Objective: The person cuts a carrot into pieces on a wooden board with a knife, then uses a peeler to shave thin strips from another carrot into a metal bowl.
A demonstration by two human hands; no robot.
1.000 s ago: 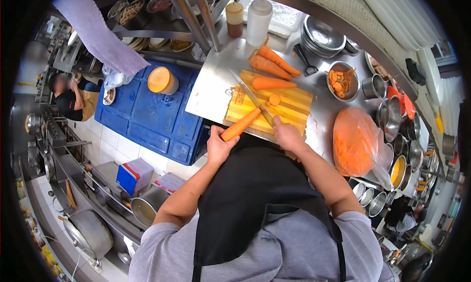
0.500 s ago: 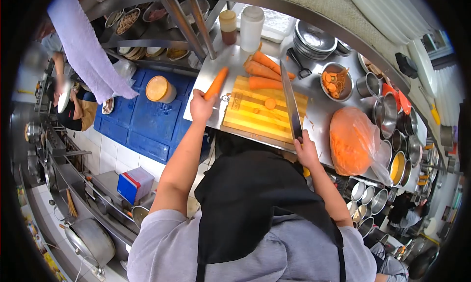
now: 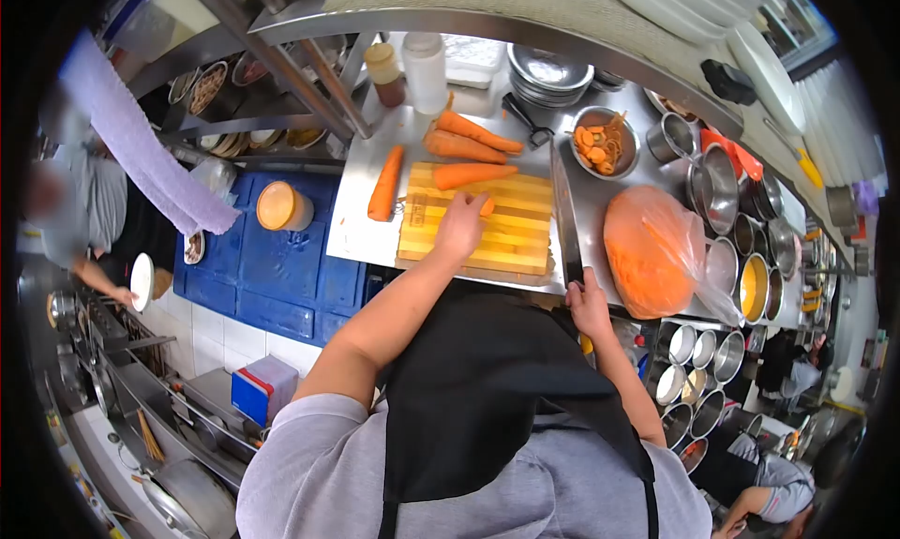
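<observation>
My left hand (image 3: 459, 228) is over the yellow striped cutting board (image 3: 521, 235), fingers drawn together at a carrot slice (image 3: 487, 206), which they partly cover. My right hand (image 3: 588, 306) grips the handle of a large kitchen knife (image 3: 565, 211); its blade points away from me along the board's right edge. A whole carrot (image 3: 385, 185) lies on the steel table left of the board. Another carrot (image 3: 473, 174) rests at the board's far edge, with more carrots (image 3: 464, 147) just behind it.
A bowl of carrot pieces (image 3: 600, 145), a black-handled peeler (image 3: 536, 131) and a plastic bag of orange contents (image 3: 653, 258) are on the table. Two bottles (image 3: 425, 75) stand at the back. Metal pots (image 3: 714, 190) line the right. A steel shelf (image 3: 450, 25) runs overhead.
My left hand has put the carrot down left of the board and moved right, onto the carrot slice. The knife stays in my right hand at the board's right side. The view has shifted slightly.
</observation>
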